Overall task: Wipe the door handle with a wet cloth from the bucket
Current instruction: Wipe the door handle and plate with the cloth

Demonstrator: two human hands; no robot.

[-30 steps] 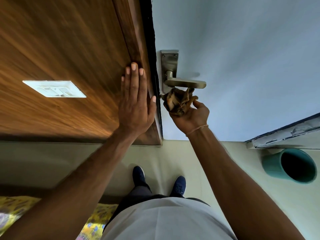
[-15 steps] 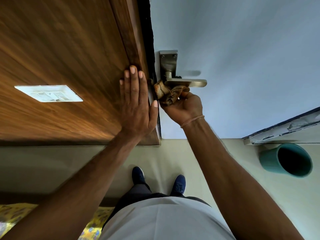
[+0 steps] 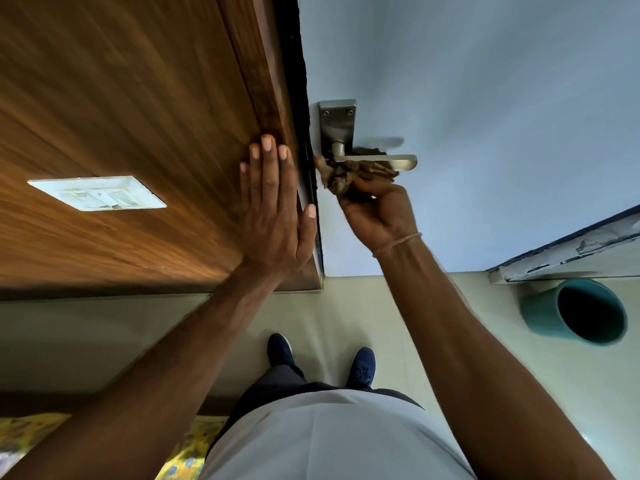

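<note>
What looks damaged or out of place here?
The white ledge at the right, just above the teal bucket, has chipped, peeling paint along its edge. Nothing else stands out: the right hand holds the cloth against the handle, and the left hand lies flat on the wood panel.

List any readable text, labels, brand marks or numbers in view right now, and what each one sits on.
None can be read.
Switch plate on the wooden panel: faint marks on the rockers, too blurred to read.
Handle backplate: two screws only, no brand stamp visible.
Teal bucket: plain, no label on the side shown.
Shoes: a pale mark on the toe, too small to read.
</note>
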